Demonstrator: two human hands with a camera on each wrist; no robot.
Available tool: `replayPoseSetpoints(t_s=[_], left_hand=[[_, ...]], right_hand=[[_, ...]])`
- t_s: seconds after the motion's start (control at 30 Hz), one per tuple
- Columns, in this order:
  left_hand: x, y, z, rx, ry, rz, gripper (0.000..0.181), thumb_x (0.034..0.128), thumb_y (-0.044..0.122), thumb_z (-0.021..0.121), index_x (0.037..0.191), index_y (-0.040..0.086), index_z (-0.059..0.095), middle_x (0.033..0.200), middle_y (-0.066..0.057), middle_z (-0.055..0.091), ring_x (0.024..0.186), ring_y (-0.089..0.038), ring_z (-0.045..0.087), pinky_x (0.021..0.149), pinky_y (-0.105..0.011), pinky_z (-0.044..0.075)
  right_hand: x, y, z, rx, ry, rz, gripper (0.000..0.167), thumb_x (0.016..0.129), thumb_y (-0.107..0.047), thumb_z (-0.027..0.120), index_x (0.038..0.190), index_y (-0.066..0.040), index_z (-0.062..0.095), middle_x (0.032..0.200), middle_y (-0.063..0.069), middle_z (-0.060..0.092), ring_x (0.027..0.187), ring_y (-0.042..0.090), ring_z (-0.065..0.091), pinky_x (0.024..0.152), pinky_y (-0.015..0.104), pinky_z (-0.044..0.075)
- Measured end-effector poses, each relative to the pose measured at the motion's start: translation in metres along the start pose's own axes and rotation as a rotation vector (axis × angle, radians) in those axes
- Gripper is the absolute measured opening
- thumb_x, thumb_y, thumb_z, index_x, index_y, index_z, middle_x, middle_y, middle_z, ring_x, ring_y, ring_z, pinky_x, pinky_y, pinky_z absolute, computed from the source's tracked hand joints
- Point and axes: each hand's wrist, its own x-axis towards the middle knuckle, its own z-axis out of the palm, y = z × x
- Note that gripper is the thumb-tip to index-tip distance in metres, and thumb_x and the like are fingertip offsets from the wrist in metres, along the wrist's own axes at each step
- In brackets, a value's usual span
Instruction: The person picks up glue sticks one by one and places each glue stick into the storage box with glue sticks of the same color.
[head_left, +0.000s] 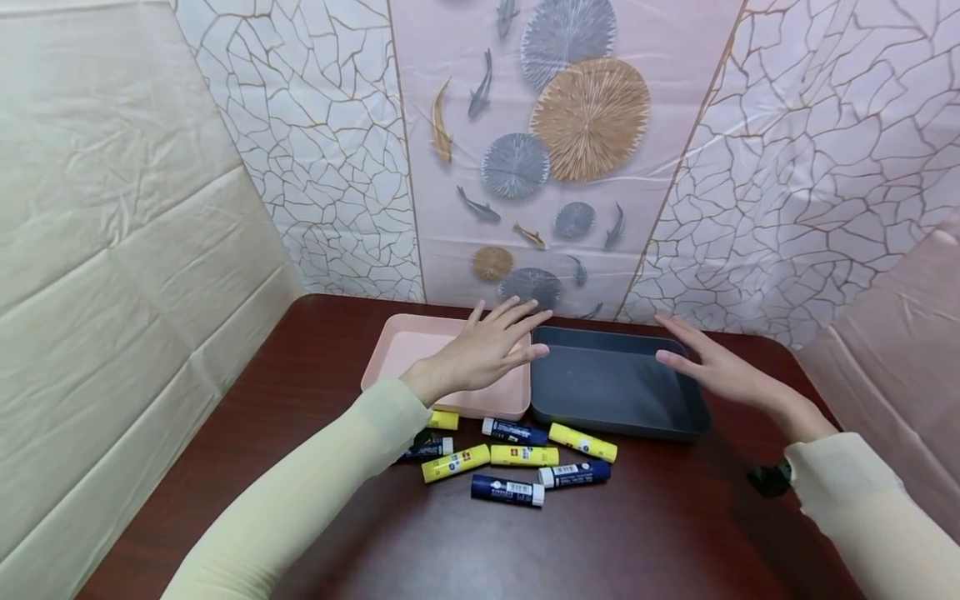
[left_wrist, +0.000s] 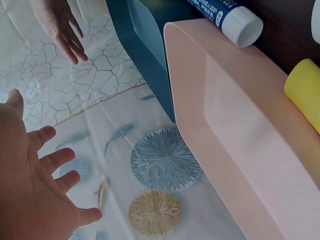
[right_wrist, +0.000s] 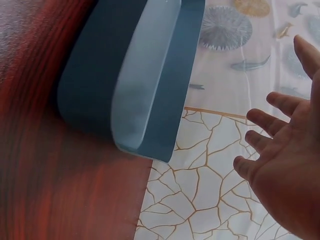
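Glossy red-brown wood (head_left: 645, 542) spreads nearest. On it, smooth cylindrical sticks lie scattered just near of the trays: navy ones (head_left: 507, 490) with white caps, and plain yellow ones (head_left: 524, 456). Beyond, a pink tray (head_left: 396, 346) and dark blue tray (head_left: 615, 379), round-cornered, meet edge to edge. The left hand (head_left: 487, 350), fingers spread, and right hand (head_left: 716, 362), fingers extended, hover empty above, with a wide gap between. Creased, printed cloth (head_left: 352, 167) hangs farthest.
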Motion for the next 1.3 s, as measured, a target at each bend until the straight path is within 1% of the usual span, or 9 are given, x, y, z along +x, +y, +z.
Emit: replayPoseSetpoints(t_s=[0.13, 0.23, 0.5, 0.7, 0.8, 0.9, 1.03, 1.13, 1.3], left_hand=[[-0.003, 0.003, 0.0, 0.004, -0.004, 0.022, 0.066, 0.1094, 0.06, 0.034, 0.167, 0.032, 0.021, 0.174, 0.002, 0.017, 0.16, -0.022, 0.007, 0.125, -0.061, 0.001], [-0.006, 0.006, -0.001, 0.006, -0.003, 0.041, 0.065, 0.1093, 0.06, 0.034, 0.167, 0.032, 0.021, 0.173, 0.005, 0.016, 0.16, -0.018, 0.006, 0.126, -0.057, 0.0], [-0.014, 0.011, 0.002, -0.04, 0.01, 0.105, 0.065, 0.1095, 0.059, 0.035, 0.167, 0.03, 0.024, 0.173, 0.002, 0.018, 0.16, -0.021, 0.012, 0.126, -0.057, 0.004], [-0.019, 0.011, 0.004, -0.039, 0.019, 0.157, 0.064, 0.1102, 0.054, 0.04, 0.166, 0.026, 0.028, 0.171, -0.002, 0.026, 0.157, -0.02, 0.022, 0.126, -0.053, 0.014], [-0.02, 0.012, 0.006, -0.031, 0.028, 0.189, 0.064, 0.1101, 0.053, 0.041, 0.165, 0.023, 0.03, 0.169, -0.004, 0.029, 0.155, -0.022, 0.026, 0.125, -0.053, 0.02], [-0.022, 0.015, 0.007, -0.03, 0.037, 0.214, 0.064, 0.1099, 0.052, 0.044, 0.165, 0.022, 0.032, 0.168, -0.005, 0.033, 0.154, -0.023, 0.029, 0.124, -0.053, 0.022], [-0.025, 0.017, 0.008, -0.041, 0.038, 0.217, 0.063, 0.1097, 0.052, 0.044, 0.165, 0.024, 0.031, 0.167, -0.004, 0.033, 0.154, -0.024, 0.029, 0.124, -0.052, 0.023], [-0.027, 0.019, 0.009, -0.052, 0.017, 0.207, 0.063, 0.1095, 0.053, 0.044, 0.165, 0.026, 0.031, 0.166, -0.004, 0.034, 0.154, -0.024, 0.03, 0.124, -0.05, 0.024], [-0.031, 0.021, 0.011, -0.078, -0.01, 0.196, 0.063, 0.109, 0.055, 0.043, 0.165, 0.027, 0.031, 0.165, -0.004, 0.035, 0.152, -0.023, 0.033, 0.123, -0.049, 0.025]], right_hand=[[-0.005, 0.002, -0.001, 0.006, 0.001, -0.001, 0.081, 0.108, -0.04, 0.057, 0.169, -0.017, 0.01, 0.172, 0.025, 0.0, 0.155, 0.051, -0.002, 0.11, 0.082, 0.012], [-0.008, 0.004, -0.001, 0.014, 0.008, 0.001, 0.081, 0.107, -0.04, 0.058, 0.169, -0.017, 0.01, 0.172, 0.025, 0.004, 0.155, 0.052, 0.001, 0.11, 0.081, 0.013], [-0.019, 0.013, -0.003, 0.032, 0.037, 0.016, 0.079, 0.108, -0.038, 0.057, 0.169, -0.018, 0.011, 0.171, 0.027, 0.005, 0.153, 0.054, 0.007, 0.108, 0.082, 0.015], [-0.027, 0.016, -0.003, 0.056, 0.056, 0.013, 0.078, 0.108, -0.037, 0.057, 0.169, -0.018, 0.012, 0.17, 0.027, 0.006, 0.152, 0.056, 0.007, 0.106, 0.083, 0.015], [-0.03, 0.017, -0.005, 0.051, 0.074, 0.02, 0.078, 0.108, -0.037, 0.057, 0.169, -0.019, 0.012, 0.17, 0.028, 0.009, 0.151, 0.056, 0.011, 0.105, 0.083, 0.018], [-0.033, 0.021, -0.004, 0.045, 0.087, 0.036, 0.079, 0.107, -0.04, 0.057, 0.169, -0.019, 0.013, 0.169, 0.028, 0.012, 0.15, 0.057, 0.015, 0.104, 0.083, 0.02], [-0.035, 0.026, -0.004, 0.047, 0.102, 0.056, 0.079, 0.108, -0.041, 0.056, 0.169, -0.017, 0.013, 0.168, 0.029, 0.014, 0.149, 0.058, 0.016, 0.103, 0.084, 0.021], [-0.037, 0.031, -0.003, 0.064, 0.116, 0.07, 0.078, 0.109, -0.041, 0.054, 0.169, -0.016, 0.011, 0.167, 0.031, 0.017, 0.148, 0.06, 0.017, 0.102, 0.084, 0.021], [-0.04, 0.036, 0.001, 0.099, 0.124, 0.085, 0.077, 0.11, -0.041, 0.051, 0.168, -0.012, 0.01, 0.165, 0.032, 0.02, 0.145, 0.06, 0.023, 0.102, 0.082, 0.025]])
